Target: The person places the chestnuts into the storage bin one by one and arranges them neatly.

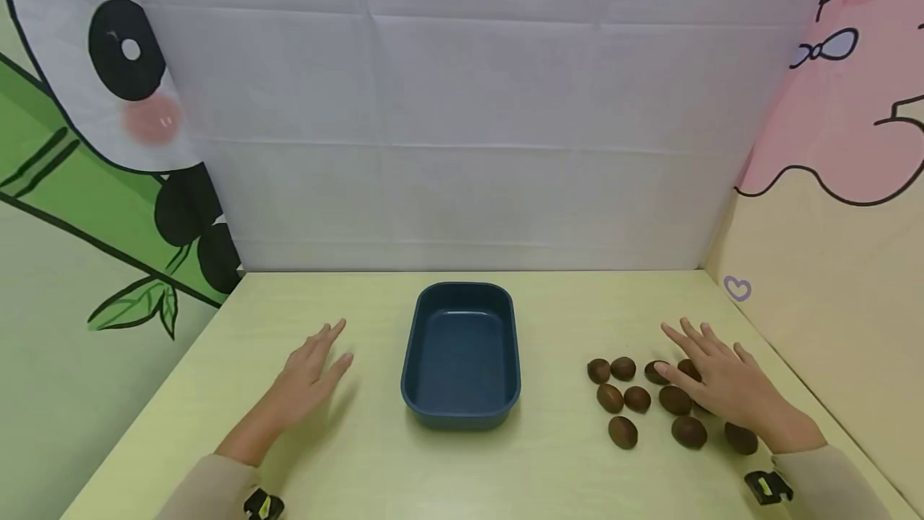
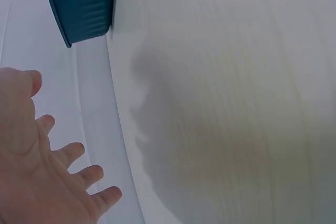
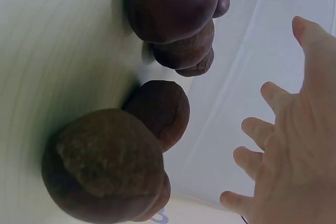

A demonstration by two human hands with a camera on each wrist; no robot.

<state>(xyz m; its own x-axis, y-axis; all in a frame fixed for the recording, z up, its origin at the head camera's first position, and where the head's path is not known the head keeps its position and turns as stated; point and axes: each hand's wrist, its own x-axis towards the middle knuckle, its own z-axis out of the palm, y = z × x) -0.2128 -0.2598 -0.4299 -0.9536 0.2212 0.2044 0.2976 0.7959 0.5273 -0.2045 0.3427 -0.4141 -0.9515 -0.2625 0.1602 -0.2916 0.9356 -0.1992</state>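
Several brown chestnuts (image 1: 623,432) lie on the right side of the table, and close by in the right wrist view a large chestnut (image 3: 105,166) shows its rough pale patch. Over the rightmost ones hovers my right hand (image 1: 729,383), fingers spread, holding nothing and hiding part of some nuts. A deep blue rectangular tray (image 1: 462,422) with rounded corners stands mid-table, its inside bare. To its left my left hand (image 1: 306,375) is held above the table, fingers extended, with its shadow beneath. The left wrist view shows that palm (image 2: 37,166) and a corner of the tray (image 2: 84,9).
The pale yellow table (image 1: 361,472) ends at a white cloth backdrop (image 1: 462,143). Cartoon-printed walls flank it: a green one (image 1: 58,151) on the left and a pink and cream one (image 1: 830,263) on the right. Dark wrist devices (image 1: 768,487) sit at both sleeves.
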